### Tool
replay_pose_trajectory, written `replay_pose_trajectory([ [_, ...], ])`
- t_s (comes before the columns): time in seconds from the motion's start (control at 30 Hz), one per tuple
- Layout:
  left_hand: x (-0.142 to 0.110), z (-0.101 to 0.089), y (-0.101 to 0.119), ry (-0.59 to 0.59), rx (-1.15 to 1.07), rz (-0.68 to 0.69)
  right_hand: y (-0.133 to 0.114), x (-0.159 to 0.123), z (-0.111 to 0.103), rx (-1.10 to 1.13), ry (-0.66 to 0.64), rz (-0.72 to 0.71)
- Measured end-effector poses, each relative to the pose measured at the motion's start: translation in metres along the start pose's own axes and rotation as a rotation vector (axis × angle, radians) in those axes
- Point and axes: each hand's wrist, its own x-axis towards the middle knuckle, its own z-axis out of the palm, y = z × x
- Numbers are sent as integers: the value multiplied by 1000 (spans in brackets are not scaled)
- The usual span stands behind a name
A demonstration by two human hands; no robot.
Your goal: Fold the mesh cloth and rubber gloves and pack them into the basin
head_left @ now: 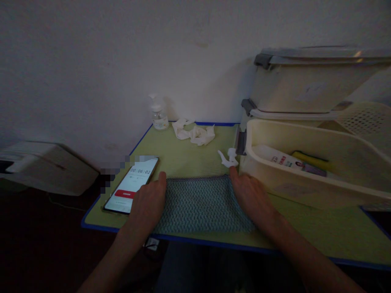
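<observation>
Head view, cloth: And here, flat at the table's near edge, lies the blue-green knitted cloth, right between the two hands.
Left hand: The left hand is at the cloth's left side, thumb towards the far corner, fingers bent under; whether they pinch the knit, I cannot tell.
Right hand: Over to the right hand, bent along the opposite side, fingertips at the far corner; its grip is hidden too.
Knit: Looks light, soft and floppy, hardly slippery or fragile; loops could stretch, so the two far corners look the best hold.
Phone: Close on the left, a lit phone, partly covered by the left hand, crowds that side.
White piece: A small white piece sits just beyond the right fingertips.
Bin: The cream bin hems in the right.
Far edge: Crumpled tissue and a pump bottle, well clear.
</observation>
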Motion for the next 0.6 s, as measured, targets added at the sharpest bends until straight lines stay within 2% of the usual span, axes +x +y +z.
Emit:
replay_pose_trajectory([
  [0.23,-1,1,6,-2,32,11,1,1,9,46,42,17],
  [0.3,-2,1,10,35,31,-4,1,0,11,56,63,17],
  [0.4,-4,0,11,168,46,-19,3,-5,8,63,81,-6],
  [0.5,-9,-1,10,322,26,31,8,-16,-1,57,98,21],
  [0.6,-19,-1,14,460,-97,143,8,-29,-8,97,296,-2],
])
